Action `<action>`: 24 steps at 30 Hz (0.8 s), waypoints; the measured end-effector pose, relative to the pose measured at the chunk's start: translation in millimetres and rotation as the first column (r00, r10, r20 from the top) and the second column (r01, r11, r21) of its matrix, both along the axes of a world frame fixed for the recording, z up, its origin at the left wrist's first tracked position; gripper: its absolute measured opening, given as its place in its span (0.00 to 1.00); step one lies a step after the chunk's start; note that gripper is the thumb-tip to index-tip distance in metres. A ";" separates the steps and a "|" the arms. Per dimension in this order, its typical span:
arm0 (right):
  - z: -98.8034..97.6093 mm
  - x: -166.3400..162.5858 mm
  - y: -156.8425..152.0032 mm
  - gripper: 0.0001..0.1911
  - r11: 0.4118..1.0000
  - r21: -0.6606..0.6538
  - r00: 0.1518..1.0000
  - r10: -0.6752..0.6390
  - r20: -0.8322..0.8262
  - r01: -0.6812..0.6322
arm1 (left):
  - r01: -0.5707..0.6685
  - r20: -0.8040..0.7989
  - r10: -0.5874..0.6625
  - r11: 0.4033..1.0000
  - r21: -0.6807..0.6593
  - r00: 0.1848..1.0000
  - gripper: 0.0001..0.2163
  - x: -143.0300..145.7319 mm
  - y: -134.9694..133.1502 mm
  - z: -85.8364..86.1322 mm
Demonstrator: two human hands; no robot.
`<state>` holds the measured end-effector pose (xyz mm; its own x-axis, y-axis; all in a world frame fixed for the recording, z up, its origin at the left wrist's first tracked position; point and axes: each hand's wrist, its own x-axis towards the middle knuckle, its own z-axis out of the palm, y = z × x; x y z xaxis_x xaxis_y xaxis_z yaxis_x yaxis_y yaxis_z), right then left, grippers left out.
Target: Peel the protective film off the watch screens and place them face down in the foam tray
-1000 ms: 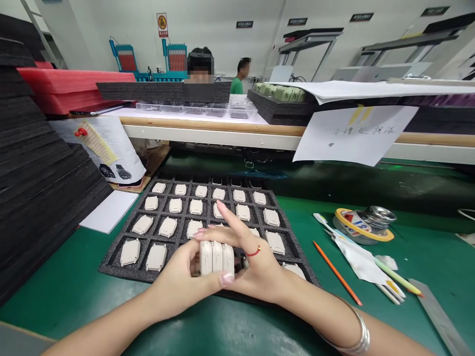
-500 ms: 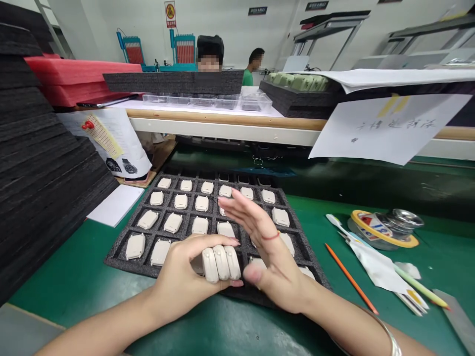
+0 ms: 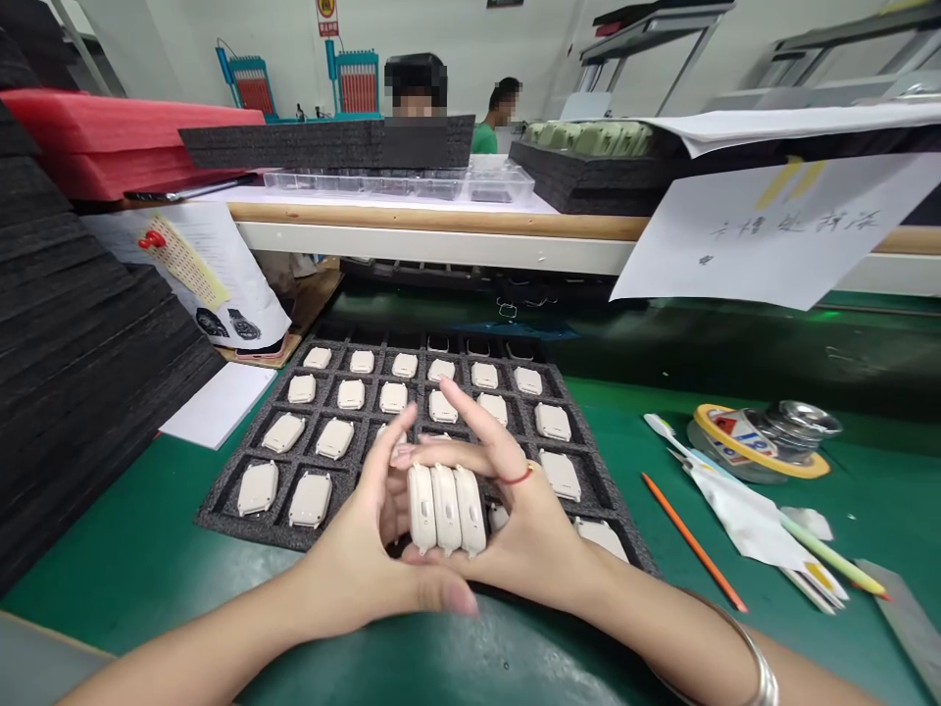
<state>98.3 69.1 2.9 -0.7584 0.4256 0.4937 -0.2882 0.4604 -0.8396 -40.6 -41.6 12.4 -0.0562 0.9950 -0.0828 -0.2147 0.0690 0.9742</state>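
Three cream plastic casings point(image 3: 446, 507) stand side by side on edge, pinched between both my hands. My left hand point(image 3: 368, 554) cups them from the left and below, thumb under them, forefinger raised. My right hand point(image 3: 525, 520), with a red thread on a finger, closes round them from the right, one finger laid over their tops. Both hands hover over the near edge of a black foam tray point(image 3: 221, 510) whose pockets hold several more of the same casings point(image 3: 334, 437).
A stack of black foam sheets point(image 3: 80, 333) rises at the left beside white paper point(image 3: 217, 402). To the right lie an orange pencil point(image 3: 691, 554), a toothbrush, paper scraps, a tape roll point(image 3: 742, 446) and a metal ruler. Two people sit behind the raised shelf point(image 3: 441, 230).
My right hand, open and lifted away half a second ago, has come back and closed round the three casings. My left forefinger has lifted off their tops.
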 end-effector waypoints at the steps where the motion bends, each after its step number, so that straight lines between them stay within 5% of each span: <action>1: -2.0 0.2 1.5 0.59 0.998 0.058 1.000 0.002 -0.018 -0.001 | 0.038 0.061 -0.035 0.998 -0.048 0.998 0.41 0.3 1.7 0.8; 5: -7.5 -0.6 5.2 0.58 0.988 0.151 0.999 0.027 -0.034 -0.022 | 0.029 0.040 -0.024 0.992 -0.122 0.999 0.20 0.4 6.1 1.7; 16: -9.2 0.6 5.8 0.56 0.993 0.114 1.000 0.020 0.006 -0.020 | 0.053 0.034 -0.048 0.987 -0.149 0.998 0.19 -1.6 7.0 -0.7; 24: -5.8 -0.7 3.9 0.55 0.987 0.158 1.000 -0.015 -0.018 0.018 | 0.046 0.106 -0.046 0.999 -0.001 0.993 0.16 -2.4 4.3 0.9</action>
<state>97.6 72.9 -2.9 -0.7430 0.3538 0.5681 -0.2928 0.5915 -0.7513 -43.0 -37.3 13.2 -0.0012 0.9960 -0.0894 -0.3133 0.0845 0.9459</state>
